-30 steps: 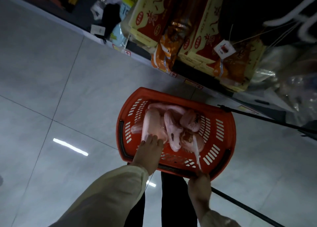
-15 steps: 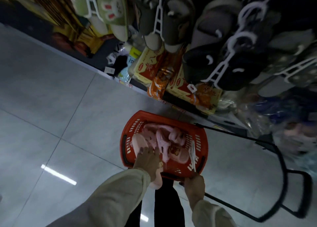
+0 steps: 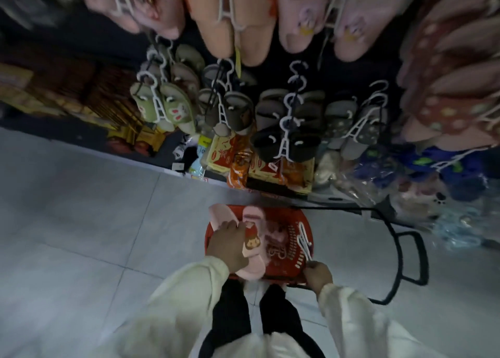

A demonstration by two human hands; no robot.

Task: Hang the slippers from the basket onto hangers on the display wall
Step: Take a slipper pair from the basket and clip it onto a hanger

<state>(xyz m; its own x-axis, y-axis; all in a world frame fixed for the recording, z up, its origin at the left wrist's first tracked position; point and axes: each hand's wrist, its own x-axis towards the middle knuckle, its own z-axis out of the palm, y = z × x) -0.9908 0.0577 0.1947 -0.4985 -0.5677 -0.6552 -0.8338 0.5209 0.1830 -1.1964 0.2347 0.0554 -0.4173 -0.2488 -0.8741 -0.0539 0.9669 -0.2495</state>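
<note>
A red basket (image 3: 304, 223) stands on the floor in front of my feet with pink slippers inside. My left hand (image 3: 228, 245) grips a pair of pink slippers (image 3: 253, 237) with a cartoon face on top, lifted above the basket's near left side. My right hand (image 3: 318, 275) pinches a white plastic hanger (image 3: 303, 242) over the basket's right rim. More pink slippers (image 3: 276, 238) lie in the basket, partly hidden by the held pair. The display wall ahead carries many slippers on white hangers (image 3: 284, 141).
The basket's long black handle (image 3: 400, 249) loops out to the right over the tiled floor. Yellow and orange packets (image 3: 259, 162) stand on the bottom shelf under the hanging slippers. Green bunny slippers (image 3: 173, 108) hang left, grey and dark pairs in the middle, pink ones overhead.
My left hand has lifted the pink pair up out of the basket. My head has tilted up, so the display wall has come into view. The right hand still holds the hanger.
</note>
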